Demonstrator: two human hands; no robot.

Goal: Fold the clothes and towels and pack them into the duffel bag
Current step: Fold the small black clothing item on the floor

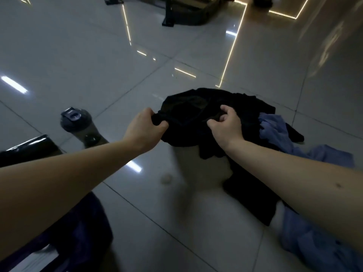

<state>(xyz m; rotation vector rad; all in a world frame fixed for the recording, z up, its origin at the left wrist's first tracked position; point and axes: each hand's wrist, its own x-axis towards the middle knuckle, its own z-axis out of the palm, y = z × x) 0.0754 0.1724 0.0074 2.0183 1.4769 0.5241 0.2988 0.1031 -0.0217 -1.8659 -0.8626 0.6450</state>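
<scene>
- The left hand (pixel 144 127) curls tight round one edge of a black garment (pixel 188 116).
- The right hand (pixel 225 125) pinches the same black garment's edge.
- The garment hangs bunched over the shiny tiled floor (pixel 88 55).
- Blue clothes (pixel 275 132) lie beside it, to the right.
- A dark bottle (pixel 78 124) stands on the left.

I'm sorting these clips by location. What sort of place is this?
Probably indoors, perhaps a gym or studio: a glossy tiled floor reflects strip lights, a shaker bottle stands on it, and a dark metal frame stands at the back.
</scene>
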